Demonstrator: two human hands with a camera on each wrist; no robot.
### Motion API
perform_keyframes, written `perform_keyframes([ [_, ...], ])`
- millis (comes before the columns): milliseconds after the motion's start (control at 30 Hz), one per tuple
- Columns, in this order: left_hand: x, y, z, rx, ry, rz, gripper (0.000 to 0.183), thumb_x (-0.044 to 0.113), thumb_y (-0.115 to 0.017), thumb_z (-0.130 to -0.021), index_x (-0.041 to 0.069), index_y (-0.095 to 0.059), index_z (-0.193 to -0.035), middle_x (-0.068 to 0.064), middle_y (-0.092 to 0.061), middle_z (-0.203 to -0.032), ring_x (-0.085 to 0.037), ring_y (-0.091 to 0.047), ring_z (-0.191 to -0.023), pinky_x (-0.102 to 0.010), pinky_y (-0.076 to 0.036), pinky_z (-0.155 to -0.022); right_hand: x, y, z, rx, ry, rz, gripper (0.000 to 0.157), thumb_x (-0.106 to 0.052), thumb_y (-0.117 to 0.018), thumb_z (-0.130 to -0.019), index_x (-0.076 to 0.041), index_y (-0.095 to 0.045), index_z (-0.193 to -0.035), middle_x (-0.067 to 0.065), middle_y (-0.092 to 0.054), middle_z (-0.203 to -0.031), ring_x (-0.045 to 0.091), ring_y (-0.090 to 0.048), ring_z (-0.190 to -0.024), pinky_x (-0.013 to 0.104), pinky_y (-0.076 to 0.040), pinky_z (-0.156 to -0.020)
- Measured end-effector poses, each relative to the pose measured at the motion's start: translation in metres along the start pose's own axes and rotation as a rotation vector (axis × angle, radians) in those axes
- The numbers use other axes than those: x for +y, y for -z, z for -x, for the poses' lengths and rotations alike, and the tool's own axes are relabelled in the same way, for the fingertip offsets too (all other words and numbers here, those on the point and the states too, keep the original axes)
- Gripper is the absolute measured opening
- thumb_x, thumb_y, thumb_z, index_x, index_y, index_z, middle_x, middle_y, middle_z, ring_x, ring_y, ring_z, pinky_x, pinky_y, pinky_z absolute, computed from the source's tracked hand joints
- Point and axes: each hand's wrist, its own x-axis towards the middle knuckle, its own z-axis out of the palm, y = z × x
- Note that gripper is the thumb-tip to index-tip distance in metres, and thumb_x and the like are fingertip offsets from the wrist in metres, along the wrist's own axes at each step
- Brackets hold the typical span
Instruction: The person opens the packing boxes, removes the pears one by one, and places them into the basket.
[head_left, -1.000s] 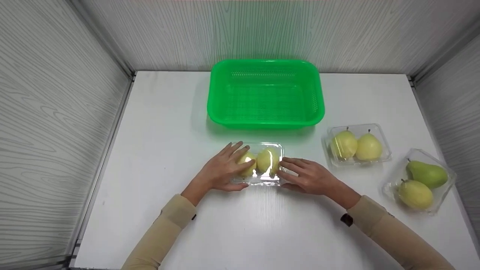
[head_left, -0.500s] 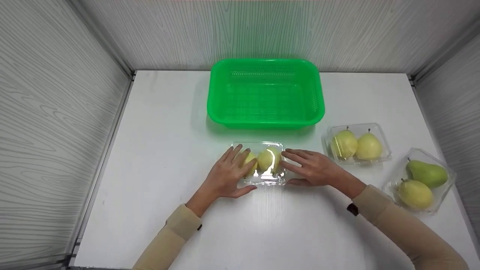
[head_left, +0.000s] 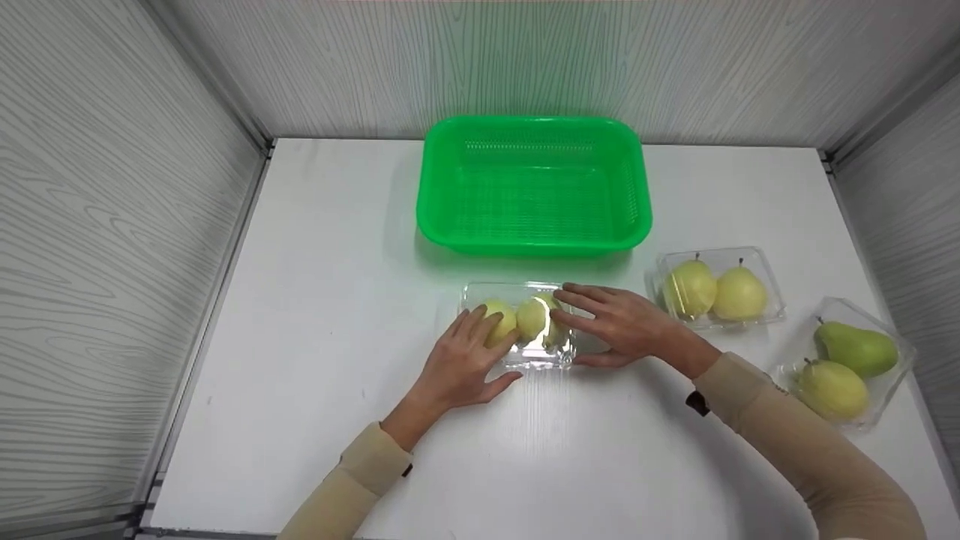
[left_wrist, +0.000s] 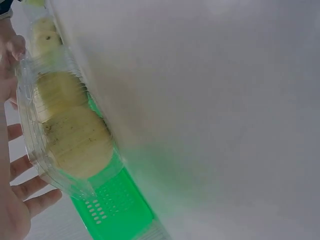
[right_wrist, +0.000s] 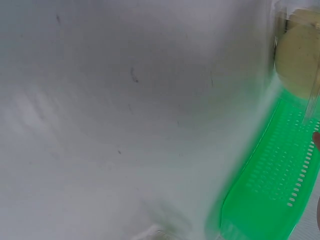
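A clear plastic clamshell box [head_left: 525, 361] with two pale yellow pears [head_left: 537, 319] inside sits on the white table, its lid down. My left hand [head_left: 457, 367] lies over the box's left part, fingers spread on the lid and thumb out along the front edge. At the right end, my right hand [head_left: 619, 326] touches the lid with extended fingers, thumb near the front corner. In the left wrist view, the left fingers [left_wrist: 37, 192] are straight beside the box's wall. The right wrist view catches only a fingertip [right_wrist: 316, 140] and part of the pears [right_wrist: 296, 55].
A green plastic basket [head_left: 532, 246] stands behind the box, against the back wall. To the right lies another clear box [head_left: 772, 309] with two yellow pears. Farther right, a third clear box [head_left: 896, 375] holds a green pear [head_left: 859, 348] and a yellow one [head_left: 832, 390].
My left hand has slid toward the front of the lid and slightly right. My right hand has moved up and its fingers now reach farther over the box's right end.
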Motion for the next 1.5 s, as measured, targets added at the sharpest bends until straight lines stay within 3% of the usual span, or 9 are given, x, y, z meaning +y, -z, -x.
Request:
perform_keyframes([
  [333,-0.005,0.000,-0.002,0.003,-0.048,-0.033,0.047,0.059,-0.076,-0.088,0.025,-0.072,-0.120,-0.009,-0.070,-0.125,-0.033,-0.068,-0.123,-0.048,-0.061,-0.104,-0.007,-0.003,0.004,0.044,-0.011,-0.001,0.071,-0.067,-0.057,-0.098,-0.013,-0.061,-0.143,0.018,-0.066,-0.143,0.037,-0.066,-0.131,0.045,-0.063,-0.100],
  [667,-0.019,0.001,-0.006,-0.030,-0.104,0.067,0.043,0.053,-0.077,-0.089,0.024,-0.073,-0.121,-0.011,-0.070,-0.126,-0.034,-0.067,-0.126,-0.049,-0.058,-0.109,-0.014,-0.007,0.008,0.149,-0.018,0.038,0.062,-0.063,-0.053,-0.102,-0.012,-0.068,-0.135,0.017,-0.071,-0.134,0.035,-0.071,-0.123,0.042,-0.064,-0.094],
  [767,-0.020,0.003,-0.007,-0.060,-0.096,0.079,0.044,0.052,-0.077,-0.089,0.024,-0.071,-0.123,-0.010,-0.070,-0.128,-0.033,-0.065,-0.129,-0.050,-0.055,-0.114,-0.017,-0.008,0.009,0.163,-0.023,0.050,0.060,-0.061,-0.055,-0.102,-0.012,-0.068,-0.133,0.017,-0.072,-0.132,0.035,-0.072,-0.121,0.042,-0.064,-0.094],
  [867,-0.014,0.007,-0.004,-0.085,-0.041,0.100,0.053,0.052,-0.079,-0.087,0.022,-0.067,-0.130,-0.010,-0.068,-0.132,-0.033,-0.062,-0.134,-0.052,-0.049,-0.119,-0.019,-0.008,0.009,0.166,-0.028,0.053,0.058,-0.059,-0.059,-0.101,-0.012,-0.068,-0.134,0.017,-0.073,-0.132,0.034,-0.072,-0.121,0.042,-0.064,-0.093],
  [933,-0.006,0.011,0.000,-0.077,0.042,0.141,0.061,0.051,-0.081,-0.086,0.019,-0.064,-0.135,-0.011,-0.066,-0.136,-0.034,-0.060,-0.136,-0.054,-0.046,-0.121,-0.020,-0.008,0.010,0.159,-0.030,0.060,0.057,-0.059,-0.060,-0.102,-0.013,-0.068,-0.135,0.016,-0.072,-0.132,0.034,-0.072,-0.121,0.041,-0.065,-0.093],
  [1033,0.011,0.017,0.007,-0.018,0.231,0.259,0.069,0.043,-0.085,-0.085,0.010,-0.059,-0.140,-0.013,-0.065,-0.139,-0.035,-0.058,-0.138,-0.054,-0.046,-0.121,-0.020,-0.008,0.011,0.165,-0.023,0.073,0.055,-0.057,-0.059,-0.103,-0.012,-0.068,-0.134,0.016,-0.072,-0.132,0.033,-0.072,-0.121,0.040,-0.065,-0.092],
  [1133,0.029,0.024,0.014,0.062,0.460,0.432,0.070,0.033,-0.087,-0.087,0.003,-0.055,-0.142,-0.014,-0.063,-0.140,-0.034,-0.059,-0.137,-0.050,-0.050,-0.118,-0.019,-0.008,0.013,0.185,-0.007,0.091,0.051,-0.053,-0.057,-0.106,-0.011,-0.069,-0.132,0.016,-0.073,-0.132,0.032,-0.073,-0.119,0.039,-0.065,-0.091],
  [1300,0.053,0.035,0.020,0.133,0.829,0.717,0.066,0.025,-0.083,-0.092,0.003,-0.050,-0.145,-0.015,-0.060,-0.144,-0.031,-0.057,-0.139,-0.048,-0.052,-0.116,-0.017,-0.007,0.013,0.241,0.032,0.110,0.045,-0.046,-0.066,-0.103,-0.010,-0.070,-0.129,0.016,-0.075,-0.126,0.031,-0.075,-0.112,0.038,-0.066,-0.089],
  [1500,0.063,0.034,0.023,0.317,1.163,1.057,0.062,0.012,-0.078,-0.095,0.000,-0.045,-0.145,-0.021,-0.053,-0.147,-0.038,-0.056,-0.139,-0.053,-0.052,-0.116,-0.017,-0.009,0.009,0.291,0.071,0.128,0.041,-0.039,-0.073,-0.098,-0.010,-0.072,-0.127,0.014,-0.077,-0.120,0.029,-0.077,-0.107,0.036,-0.066,-0.088],
])
